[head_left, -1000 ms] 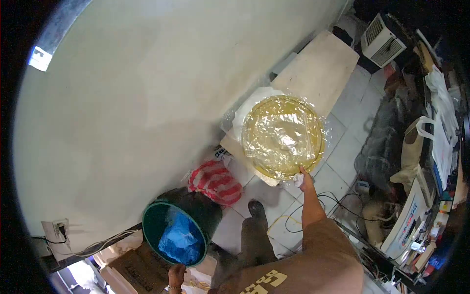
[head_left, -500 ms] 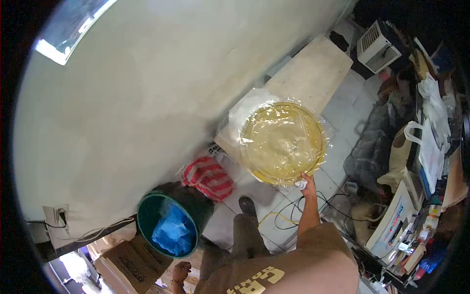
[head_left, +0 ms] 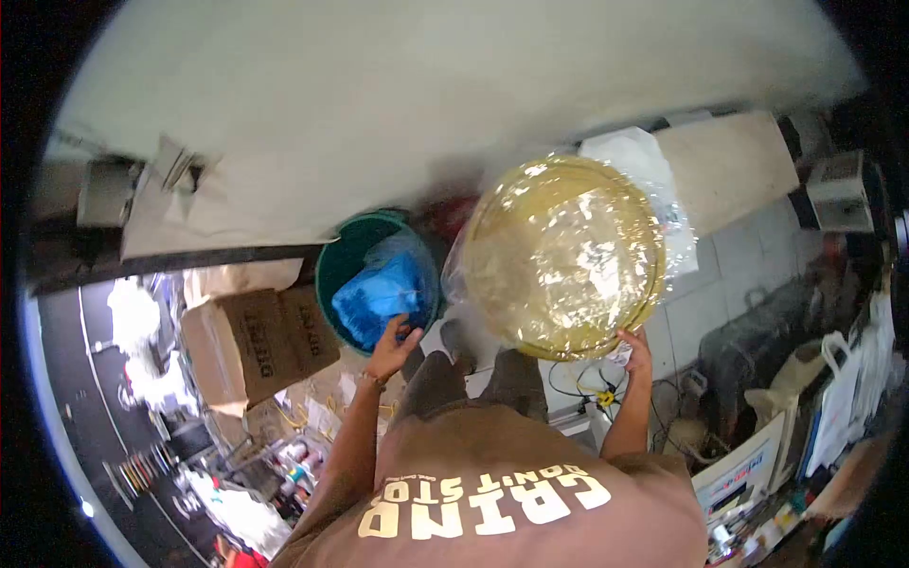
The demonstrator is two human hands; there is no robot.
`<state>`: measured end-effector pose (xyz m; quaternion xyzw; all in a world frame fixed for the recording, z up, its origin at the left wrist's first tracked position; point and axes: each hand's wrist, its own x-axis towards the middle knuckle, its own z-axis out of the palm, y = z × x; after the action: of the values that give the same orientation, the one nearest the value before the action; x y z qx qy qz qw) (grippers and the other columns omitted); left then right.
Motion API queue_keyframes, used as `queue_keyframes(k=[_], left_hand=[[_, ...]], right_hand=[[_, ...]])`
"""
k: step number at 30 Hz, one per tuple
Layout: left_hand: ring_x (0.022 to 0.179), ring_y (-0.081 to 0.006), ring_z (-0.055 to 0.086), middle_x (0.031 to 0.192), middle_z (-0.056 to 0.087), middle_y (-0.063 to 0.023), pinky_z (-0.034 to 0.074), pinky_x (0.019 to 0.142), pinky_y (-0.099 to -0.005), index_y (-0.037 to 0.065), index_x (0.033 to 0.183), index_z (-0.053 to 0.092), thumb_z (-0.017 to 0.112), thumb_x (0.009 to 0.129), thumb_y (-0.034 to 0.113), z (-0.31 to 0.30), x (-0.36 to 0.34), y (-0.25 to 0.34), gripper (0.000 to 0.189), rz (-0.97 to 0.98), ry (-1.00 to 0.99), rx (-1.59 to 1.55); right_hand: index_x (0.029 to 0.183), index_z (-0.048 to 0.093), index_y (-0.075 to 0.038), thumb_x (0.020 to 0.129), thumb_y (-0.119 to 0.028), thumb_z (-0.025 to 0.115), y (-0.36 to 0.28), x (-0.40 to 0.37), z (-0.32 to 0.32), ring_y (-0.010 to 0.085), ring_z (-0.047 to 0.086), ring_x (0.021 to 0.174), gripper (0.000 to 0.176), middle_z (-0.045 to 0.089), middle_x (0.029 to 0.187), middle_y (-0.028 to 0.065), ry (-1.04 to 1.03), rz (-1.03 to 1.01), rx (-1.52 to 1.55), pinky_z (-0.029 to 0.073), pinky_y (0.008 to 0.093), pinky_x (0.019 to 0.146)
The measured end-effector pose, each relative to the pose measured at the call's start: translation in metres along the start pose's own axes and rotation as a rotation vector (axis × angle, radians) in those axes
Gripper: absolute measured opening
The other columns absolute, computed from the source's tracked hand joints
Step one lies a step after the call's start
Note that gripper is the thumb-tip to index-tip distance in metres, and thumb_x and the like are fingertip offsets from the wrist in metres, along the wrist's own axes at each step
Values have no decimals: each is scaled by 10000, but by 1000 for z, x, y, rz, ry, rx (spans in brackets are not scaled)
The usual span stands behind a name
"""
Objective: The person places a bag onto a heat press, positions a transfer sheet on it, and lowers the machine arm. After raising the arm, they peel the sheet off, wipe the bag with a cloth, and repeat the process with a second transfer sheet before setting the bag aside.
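Note:
A round yellow disc-like item (head_left: 568,260) wrapped in clear, shiny plastic is held up at the centre right. My right hand (head_left: 636,352) grips its lower right rim, with a small white crumpled piece between hand and rim. Left of it stands a dark green bin (head_left: 327,284) with a blue plastic bag (head_left: 379,298) inside. My left hand (head_left: 393,348) is over the bin's lower right edge near the blue bag, its fingers apart and nothing seen in them.
A cardboard box (head_left: 260,346) stands left of the bin. A long pale board (head_left: 729,170) lies along the wall at the upper right. Cables (head_left: 568,383) run over the floor tiles. A white framed board (head_left: 743,469) leans at the lower right.
The view has turned and shifted toward the bin. My left hand has come up from the bottom edge to the bin. The yellow item, still in my right hand, appears larger.

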<state>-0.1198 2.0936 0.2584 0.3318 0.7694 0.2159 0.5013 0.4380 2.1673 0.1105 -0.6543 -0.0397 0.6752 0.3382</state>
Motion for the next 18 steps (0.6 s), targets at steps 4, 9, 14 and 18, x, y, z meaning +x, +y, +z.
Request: queue_keyframes(k=[4, 9, 14, 18], left_hand=[[1097, -281, 626, 1308, 599, -235, 500, 956, -365, -36, 1505, 348, 730, 913, 458, -24, -3, -45, 861, 81, 225, 54], [1149, -286, 595, 1350, 573, -163, 534, 838, -403, 24, 1556, 235, 776, 848, 488, -84, -47, -74, 1005, -500, 187, -210], [1222, -305, 566, 1435, 528, -132, 514, 894, -470, 99, 1557, 275, 801, 798, 552, -123, -40, -220, 1028, -491, 410, -555], [1443, -319, 360, 1569, 368, -204, 348, 1135, -452, 43, 1569, 267, 788, 825, 538, -158, -33, -259, 1035, -446, 472, -503]], right_hand=[[1326, 521, 11, 784, -69, 788, 57, 45, 57, 262, 686, 987, 609, 682, 1133, 137, -313, 13, -157, 576, 413, 835], [1363, 559, -2, 784, -102, 792, 62, -10, 210, 261, 625, 1141, 632, 672, 1230, 122, -666, 49, -418, 466, 407, 1012], [1377, 572, -46, 765, -213, 843, 113, -12, 362, 234, 594, 1168, 690, 656, 1264, 97, -855, 130, -587, 426, 378, 1028], [1271, 635, -57, 769, -268, 846, 162, 37, 430, 204, 638, 1075, 584, 675, 1208, 58, -882, 113, -553, 492, 373, 919]])
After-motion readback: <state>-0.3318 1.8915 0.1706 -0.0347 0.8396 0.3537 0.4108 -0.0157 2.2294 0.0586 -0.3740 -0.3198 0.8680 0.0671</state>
